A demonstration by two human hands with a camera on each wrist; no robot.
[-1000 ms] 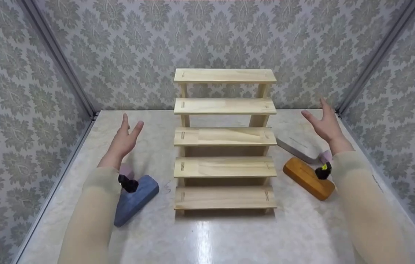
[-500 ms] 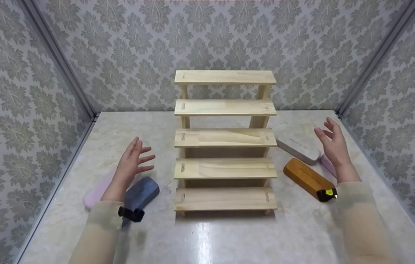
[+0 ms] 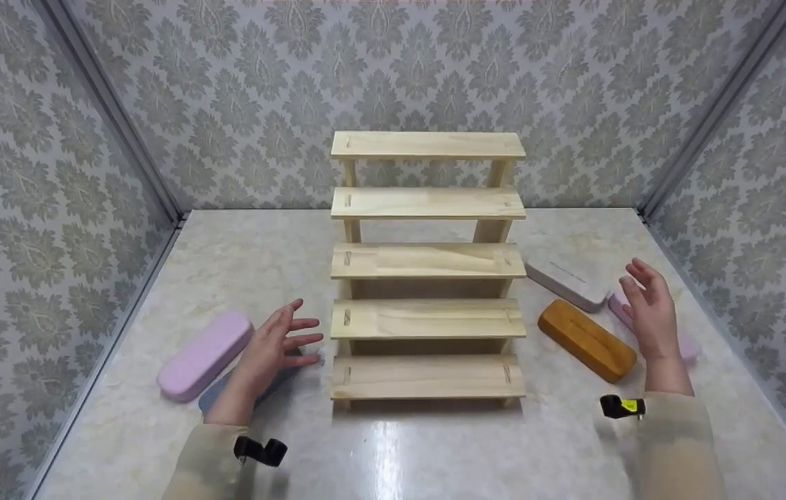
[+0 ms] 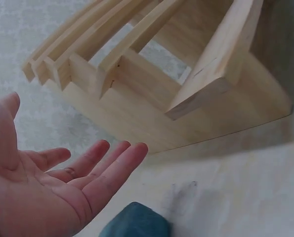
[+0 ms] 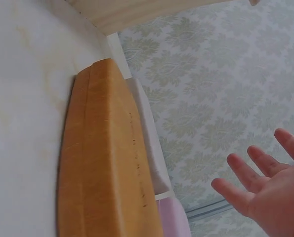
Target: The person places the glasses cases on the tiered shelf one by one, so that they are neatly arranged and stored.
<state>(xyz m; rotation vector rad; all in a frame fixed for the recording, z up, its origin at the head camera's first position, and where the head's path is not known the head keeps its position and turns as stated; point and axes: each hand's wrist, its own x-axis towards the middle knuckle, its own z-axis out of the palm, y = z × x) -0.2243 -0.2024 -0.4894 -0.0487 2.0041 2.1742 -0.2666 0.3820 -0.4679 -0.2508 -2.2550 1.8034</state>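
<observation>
My left hand (image 3: 264,357) is held over a blue glasses case (image 3: 214,396), its fingers spread and holding nothing. That case is mostly hidden under the hand; its end (image 4: 137,222) shows in the left wrist view. Left of it lies a lilac glasses case (image 3: 204,355). On the other side, my right hand (image 3: 655,319) hovers with relaxed fingers, partly hiding a second lilac case (image 3: 689,347). Close by on its left lie an orange-brown glasses case (image 3: 586,340) and a white one (image 3: 569,281) with small print. In the right wrist view the fingers are apart from the cases.
A stepped wooden shelf (image 3: 428,319) with several planks stands mid-table between the hands. The marbled table (image 3: 393,462) is bounded by patterned wall panels (image 3: 421,76) at the back and sides. Black wrist cameras (image 3: 261,451) sit at both cuffs.
Both hands have drawn back toward the near side of the table and come lower. The left one has also shifted right, uncovering the left lilac case and covering much of the blue one.
</observation>
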